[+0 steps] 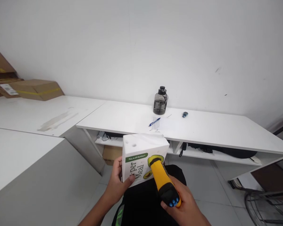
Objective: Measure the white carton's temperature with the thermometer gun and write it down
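Observation:
My left hand (121, 179) grips the lower left side of a white box (141, 141), thumb across its front. The box is printed "NutriMotion" on a green band, with avocado pictures and partly covered lettering that ends in "Meal". It is held tilted above my lap. My right hand (185, 201) is wrapped around a yellow and black handheld device, which looks like a barcode scanner (163, 179). Small blue lights glow on its near end. The scanner's far end overlaps the box's front at the upper avocado; whether they touch I cannot tell.
Ahead stands a white desk (122, 116) bearing a dark water jug (160, 102), a blue pen (154, 121) on paper, and a small blue object (185, 114). Cardboard boxes (37, 88) sit on the left table. A black metal rack (271, 204) is at the lower right.

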Tool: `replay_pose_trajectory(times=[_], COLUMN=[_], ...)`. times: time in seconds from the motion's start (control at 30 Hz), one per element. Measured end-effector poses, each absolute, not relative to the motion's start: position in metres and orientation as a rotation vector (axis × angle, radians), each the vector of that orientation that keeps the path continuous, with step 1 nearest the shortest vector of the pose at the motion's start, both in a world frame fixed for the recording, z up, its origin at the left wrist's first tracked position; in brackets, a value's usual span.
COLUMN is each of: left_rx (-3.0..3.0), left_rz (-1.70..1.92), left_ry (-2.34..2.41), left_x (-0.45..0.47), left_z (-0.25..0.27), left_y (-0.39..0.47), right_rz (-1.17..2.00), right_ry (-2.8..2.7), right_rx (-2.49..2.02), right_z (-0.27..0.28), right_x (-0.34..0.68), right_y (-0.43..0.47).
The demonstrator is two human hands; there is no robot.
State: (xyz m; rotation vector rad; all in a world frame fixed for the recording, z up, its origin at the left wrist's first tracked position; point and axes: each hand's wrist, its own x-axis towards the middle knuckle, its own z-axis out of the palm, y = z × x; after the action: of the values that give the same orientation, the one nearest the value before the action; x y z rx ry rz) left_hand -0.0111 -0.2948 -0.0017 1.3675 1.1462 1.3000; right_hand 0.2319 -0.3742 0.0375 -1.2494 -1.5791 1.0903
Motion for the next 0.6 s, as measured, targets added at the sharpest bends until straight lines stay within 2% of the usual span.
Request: replay_pose_trajectory(times=[0.6], left_rx=[1.376], left_rz=[1.266], left_ry=[1.155], left_x=[-0.0138], left_z=[-0.0106], left_y=[-0.2925], right_rz=[1.009], right_ry=[-1.675], right_rx=[-1.280], right_z=[0.0276], right_x=[0.2366], right_y=[-0.3728])
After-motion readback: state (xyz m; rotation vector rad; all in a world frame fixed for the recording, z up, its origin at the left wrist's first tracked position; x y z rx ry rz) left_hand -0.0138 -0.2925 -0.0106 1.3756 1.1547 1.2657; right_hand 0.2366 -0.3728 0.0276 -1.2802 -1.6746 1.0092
